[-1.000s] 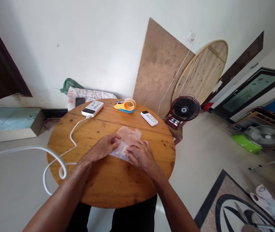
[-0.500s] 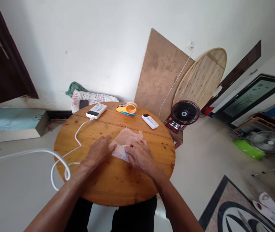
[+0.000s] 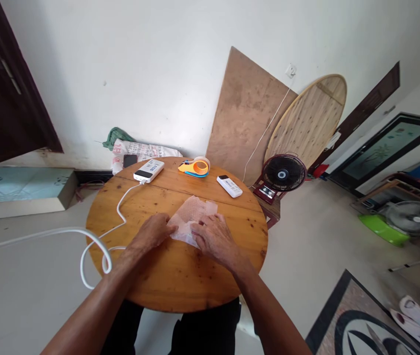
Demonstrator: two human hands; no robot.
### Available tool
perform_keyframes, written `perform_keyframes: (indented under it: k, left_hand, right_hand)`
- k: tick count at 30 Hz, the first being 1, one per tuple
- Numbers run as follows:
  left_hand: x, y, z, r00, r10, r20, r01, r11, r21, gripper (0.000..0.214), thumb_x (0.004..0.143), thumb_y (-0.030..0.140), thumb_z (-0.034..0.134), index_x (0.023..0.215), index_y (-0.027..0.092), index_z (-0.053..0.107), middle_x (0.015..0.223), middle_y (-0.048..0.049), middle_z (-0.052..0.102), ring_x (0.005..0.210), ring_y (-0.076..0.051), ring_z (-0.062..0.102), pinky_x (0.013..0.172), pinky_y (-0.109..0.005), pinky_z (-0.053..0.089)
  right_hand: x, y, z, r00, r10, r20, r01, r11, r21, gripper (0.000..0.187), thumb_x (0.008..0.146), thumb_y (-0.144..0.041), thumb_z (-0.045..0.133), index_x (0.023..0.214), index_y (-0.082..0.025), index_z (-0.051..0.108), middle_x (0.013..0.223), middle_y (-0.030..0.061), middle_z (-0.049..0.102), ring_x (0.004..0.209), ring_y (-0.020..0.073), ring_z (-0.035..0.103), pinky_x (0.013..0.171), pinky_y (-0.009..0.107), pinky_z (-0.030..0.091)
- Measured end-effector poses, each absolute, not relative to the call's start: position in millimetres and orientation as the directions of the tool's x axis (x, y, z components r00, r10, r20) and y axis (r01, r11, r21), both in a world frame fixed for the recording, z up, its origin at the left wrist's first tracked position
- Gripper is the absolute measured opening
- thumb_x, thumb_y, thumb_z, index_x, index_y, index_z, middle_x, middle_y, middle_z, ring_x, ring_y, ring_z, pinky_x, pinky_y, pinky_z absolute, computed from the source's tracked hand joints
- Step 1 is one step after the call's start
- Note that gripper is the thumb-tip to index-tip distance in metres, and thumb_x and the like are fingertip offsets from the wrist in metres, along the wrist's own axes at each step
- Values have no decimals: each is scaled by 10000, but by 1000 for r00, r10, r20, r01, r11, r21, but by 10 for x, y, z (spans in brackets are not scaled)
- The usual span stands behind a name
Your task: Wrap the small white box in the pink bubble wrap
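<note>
A crumpled, see-through pinkish sheet of bubble wrap (image 3: 190,211) lies on the round wooden table (image 3: 180,281) in front of me. At its left edge, my left hand (image 3: 154,230) has its fingers curled, with the thumb against the wrap. My right hand (image 3: 213,236) rests over the right part of the sheet, fingers bent and closed down on it. The wrap's lower right part is partly hidden beneath that hand. Whether anything lies inside the wrap, I cannot tell.
Toward the table's far side are a white power bank (image 3: 149,170) with a white cable (image 3: 119,209), an orange tape dispenser (image 3: 195,167) and a second white device (image 3: 229,186). A dark fan (image 3: 284,172) stands beyond the table's right edge. Boards (image 3: 249,113) lean against the wall.
My left hand's raised fingers have come down and curled at the wrap's left edge. My right hand has stayed almost still on the sheet. The view has shifted slightly.
</note>
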State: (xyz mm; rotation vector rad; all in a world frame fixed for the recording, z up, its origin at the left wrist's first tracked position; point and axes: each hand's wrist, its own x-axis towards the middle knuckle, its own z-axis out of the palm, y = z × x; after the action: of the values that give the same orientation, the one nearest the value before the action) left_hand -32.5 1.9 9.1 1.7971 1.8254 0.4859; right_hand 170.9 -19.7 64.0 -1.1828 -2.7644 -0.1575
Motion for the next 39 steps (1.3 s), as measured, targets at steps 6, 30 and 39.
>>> perform_keyframes:
  k: [6,30,39]
  left_hand:
    - [-142,47,117,-6,999,-36,694,30,720,195,714,346,485,599,189,492,536,41,486,532,-116,450,502,-231,274]
    - [112,-313,351,296,933,204,639,-353,684,138,756,157,490,755,198,622,821,-30,645,774,-166,583,693,-259,419]
    - [140,-253,45,341,726,597,575,-663,479,220,794,74,473,789,186,662,945,-52,699,915,-180,604,844,-324,486]
  right_hand:
    - [1708,-177,644,-685,712,155,723,691,21,126,903,-272,504,905,-219,618,951,58,592,952,198,480,881,369,287]
    - [1799,-152,464,-566,777,276,744,626,-236,339,793,-242,621,1097,-204,478,1038,66,658,1061,211,561,992,389,264]
    - [1792,-198,511,-562,783,265,747,619,-245,277,804,-244,601,1059,-201,501,1014,67,662,1015,216,572,1012,400,256]
